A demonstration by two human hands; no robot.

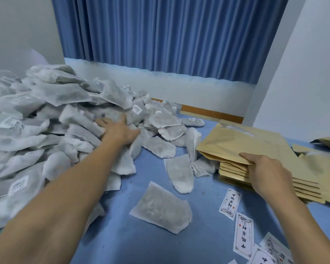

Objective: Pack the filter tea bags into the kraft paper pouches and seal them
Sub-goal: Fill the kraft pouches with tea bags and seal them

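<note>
Treat the bags (46, 115) as light, soft and limp. The filter fabric will probably fold under its own weight and could tear, so take each one across its flat middle or by a sealed edge. They lie heaped from 9 to 11 o'clock, dozens at least and too many to count. Several more are scattered toward centre, and a lone bag (160, 208) lies flat at 6 o'clock. Your left hand (118, 130) rests on the heap at 11 o'clock with fingers spread, holding nothing visible. Expect the pouches to be thin, fairly stiff and likely slick, so lift them by an edge. Your right hand (265, 168), at 3 o'clock, pinches the near edge of the top pouch (246, 141), thumb above, fingers beneath. The stack (234, 172) under it shows at least six edges. At least four labels (230, 203) lie at 5 o'clock.
</note>
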